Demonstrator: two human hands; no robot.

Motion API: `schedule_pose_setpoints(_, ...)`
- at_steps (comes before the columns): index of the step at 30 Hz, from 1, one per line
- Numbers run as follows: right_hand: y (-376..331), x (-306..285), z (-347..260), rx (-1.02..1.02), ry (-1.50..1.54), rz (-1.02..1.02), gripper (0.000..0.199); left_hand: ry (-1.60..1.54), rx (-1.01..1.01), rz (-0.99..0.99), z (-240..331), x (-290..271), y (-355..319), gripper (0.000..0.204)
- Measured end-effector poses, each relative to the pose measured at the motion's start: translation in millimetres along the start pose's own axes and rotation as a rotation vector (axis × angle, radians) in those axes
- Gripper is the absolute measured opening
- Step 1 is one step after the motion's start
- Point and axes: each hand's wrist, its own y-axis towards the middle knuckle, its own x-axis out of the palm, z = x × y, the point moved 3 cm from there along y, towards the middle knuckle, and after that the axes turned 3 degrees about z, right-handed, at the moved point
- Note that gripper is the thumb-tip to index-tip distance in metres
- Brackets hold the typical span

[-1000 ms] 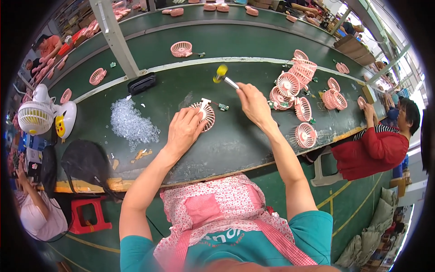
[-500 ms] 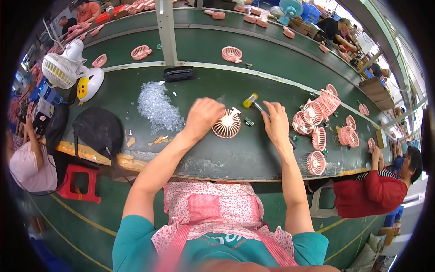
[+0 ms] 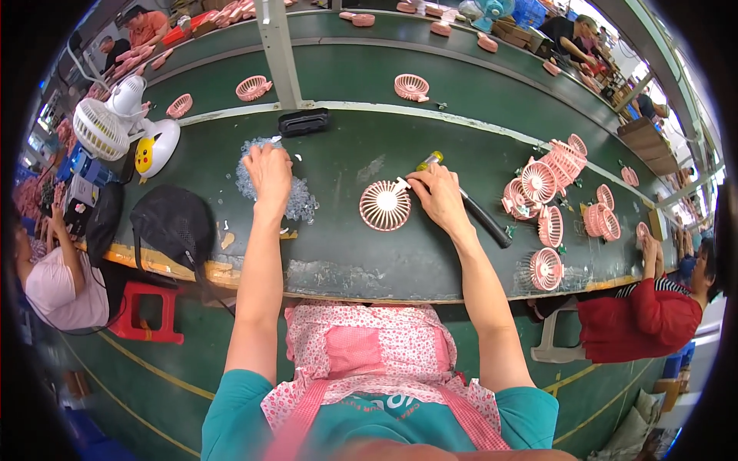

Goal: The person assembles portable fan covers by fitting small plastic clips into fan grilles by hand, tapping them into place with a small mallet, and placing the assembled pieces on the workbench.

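My left hand (image 3: pixel 269 175) reaches into a pile of small clear plastic pieces (image 3: pixel 301 201), its fingers bent down and together. Whatever lies between its fingertips is hidden. In front of me a round pink fan cage (image 3: pixel 384 206) lies on the dark green bench (image 3: pixel 346 265), with a short tab at its upper right. My right hand (image 3: pixel 440 198) pinches that tab with thumb and forefinger. Behind and beside this hand rests a mallet with a yellow head (image 3: pixel 431 159) and a black handle (image 3: pixel 486 220); the hand covers part of its shaft.
More pink fan cages (image 3: pixel 540 181), some stacked, sit to the right with small green boards among them. A black tray (image 3: pixel 304 123) stands behind the pile; a black bag (image 3: pixel 171 224) and a white fan (image 3: pixel 101 129) are left. Beyond runs a belt (image 3: pixel 338 73). A co-worker in red (image 3: pixel 642 326) sits right.
My left hand has gone from the fan cage leftward to the clear pieces. My right hand has moved left from beside the mallet onto the cage's tab, covering the small green board there.
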Motion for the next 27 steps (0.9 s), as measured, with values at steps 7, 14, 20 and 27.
schedule_pose_setpoints(7, -4, -6, -10, -0.018, 0.034, -0.050, 0.016, -0.201, 0.056, 0.177, 27, -13, 1, 0.006)
schedule_pose_setpoints(14, -3, 3, -28, 0.076, 0.498, 0.086, 0.015, -1.623, -0.504, -0.526, 81, 21, -27, 0.017)
schedule_pose_setpoints(20, -7, 8, -41, 0.140, 0.657, 0.151, 0.016, -1.866, -0.656, -0.691, 103, 22, -39, 0.025)
schedule_pose_setpoints(27, -7, 9, -47, 0.118, 0.589, 0.095, 0.015, -1.806, -0.665, -0.680, 108, 15, -42, 0.029)
